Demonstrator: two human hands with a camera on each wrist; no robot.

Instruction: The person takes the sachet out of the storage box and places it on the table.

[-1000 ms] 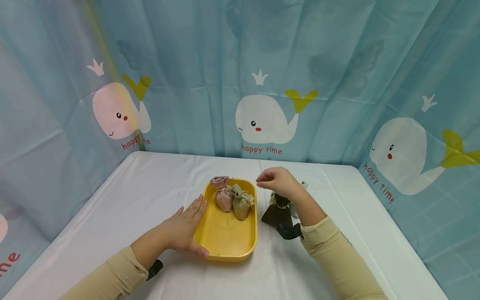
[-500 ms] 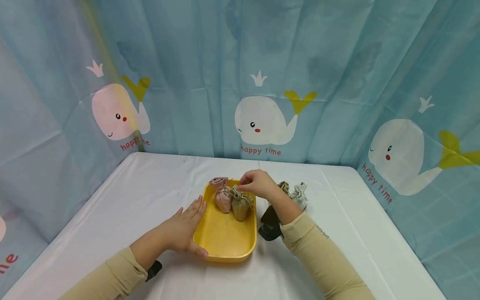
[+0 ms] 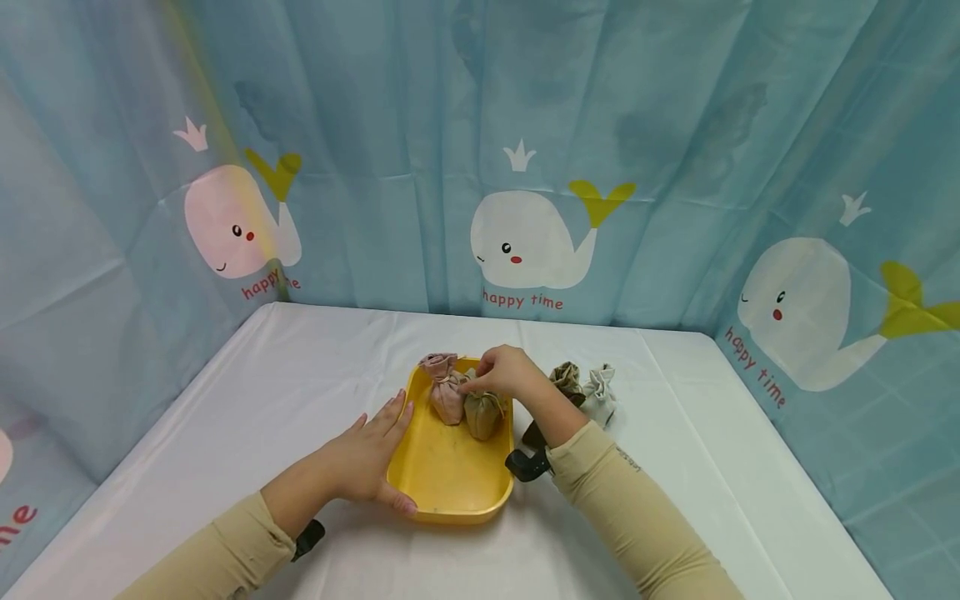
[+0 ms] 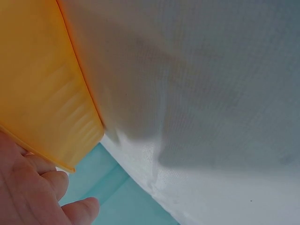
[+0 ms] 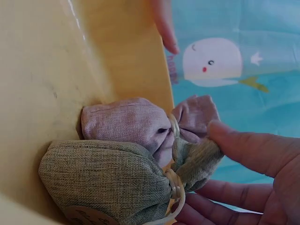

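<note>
In the head view, a yellow tray (image 3: 450,483) stands on the table with two tied cloth pouches in its far end. The pink pouch (image 3: 447,403) is on the left and the green pouch (image 3: 482,417) on the right, side by side. My right hand (image 3: 513,375) pinches the gathered top of the green pouch; the right wrist view shows the thumb on one side of the neck (image 5: 197,161) and fingers on the other. My left hand (image 3: 367,458) rests along the tray's left rim, fingers fairly straight and thumb at the near corner.
Right of the tray, partly behind my right forearm, stand a patterned pouch (image 3: 566,379), a pale grey pouch (image 3: 600,396) and a dark brown item (image 3: 533,435). A white cloth covers the table (image 3: 330,350). A blue whale-print curtain (image 3: 375,242) hangs behind it.
My right hand has moved left, from over the pouches beside the tray to the green pouch inside it, and now pinches its top. The left hand and tray have stayed put.
</note>
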